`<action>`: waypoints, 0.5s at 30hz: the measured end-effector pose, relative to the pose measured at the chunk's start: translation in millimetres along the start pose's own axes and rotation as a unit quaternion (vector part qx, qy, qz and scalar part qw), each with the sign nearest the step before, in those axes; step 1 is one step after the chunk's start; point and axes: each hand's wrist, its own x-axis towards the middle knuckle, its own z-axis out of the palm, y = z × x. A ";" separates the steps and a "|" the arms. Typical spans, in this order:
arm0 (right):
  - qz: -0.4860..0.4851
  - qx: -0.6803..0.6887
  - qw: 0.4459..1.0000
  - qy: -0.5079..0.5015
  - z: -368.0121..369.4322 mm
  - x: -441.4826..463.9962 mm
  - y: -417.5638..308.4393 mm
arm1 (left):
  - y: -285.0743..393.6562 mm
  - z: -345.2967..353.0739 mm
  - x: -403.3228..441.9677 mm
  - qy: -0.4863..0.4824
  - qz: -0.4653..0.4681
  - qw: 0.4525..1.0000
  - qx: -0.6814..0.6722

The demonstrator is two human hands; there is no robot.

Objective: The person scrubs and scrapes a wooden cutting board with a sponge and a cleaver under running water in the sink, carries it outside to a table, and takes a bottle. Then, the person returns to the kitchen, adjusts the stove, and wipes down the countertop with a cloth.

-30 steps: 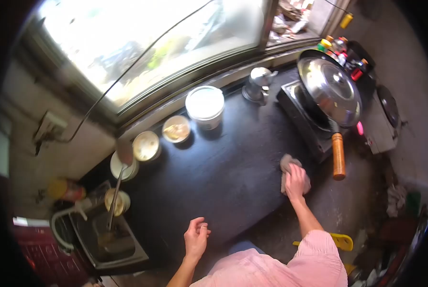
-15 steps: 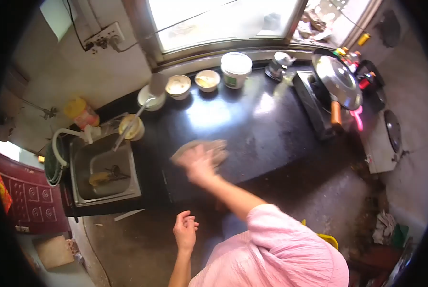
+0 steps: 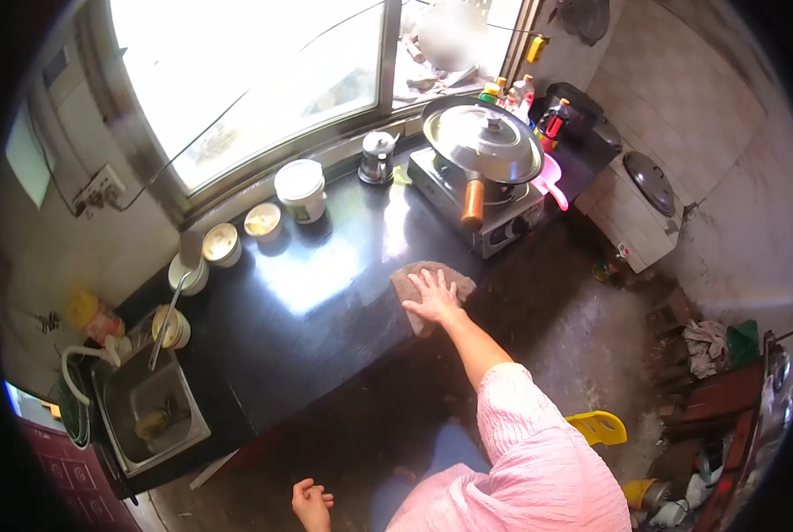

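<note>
My right hand (image 3: 434,297) lies with spread fingers on a folded brown cloth (image 3: 412,282), pressing it on the black countertop (image 3: 277,341) near its front edge. The cloth is just left of the gas stove (image 3: 512,222). On the stove sits a pan with a shiny metal lid (image 3: 485,142) and a wooden handle (image 3: 473,206) that points toward me. Low in the view, my left hand (image 3: 311,507) hangs in front of the counter with loosely bent fingers and nothing in it. It touches nothing.
Along the window stand a white bucket (image 3: 301,197), a metal pot (image 3: 378,160) and several bowls, one of them (image 3: 223,245) with pale contents. A steel sink (image 3: 153,417) is at the left. Bottles (image 3: 552,124) and a pink-handled item (image 3: 549,182) are beside the stove. Behind me is a yellow stool (image 3: 599,427).
My right hand has slid the cloth rightward along the counter toward the stove. The view has turned right, and my left hand now sits lower in it.
</note>
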 end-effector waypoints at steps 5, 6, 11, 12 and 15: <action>-0.004 0.028 0.994 0.105 -1.5 44.9 91.5 | 34.5 84.5 -3.3 -0.044 0.031 0.999 0.003; -0.038 0.034 0.989 0.137 -2.5 39.6 128.5 | 54.2 110.6 -12.6 -0.042 0.015 0.999 0.009; -0.029 0.249 0.919 0.305 -30.5 -0.5 204.6 | 91.0 227.1 -22.7 -0.095 -0.003 0.995 0.005; -0.034 0.305 0.885 0.350 -59.4 -7.4 194.2 | 100.0 252.4 -22.8 -0.107 0.000 0.994 0.007; -0.142 0.217 0.875 0.408 -137.4 19.0 177.4 | 141.9 325.7 -33.4 -0.136 0.029 0.990 0.033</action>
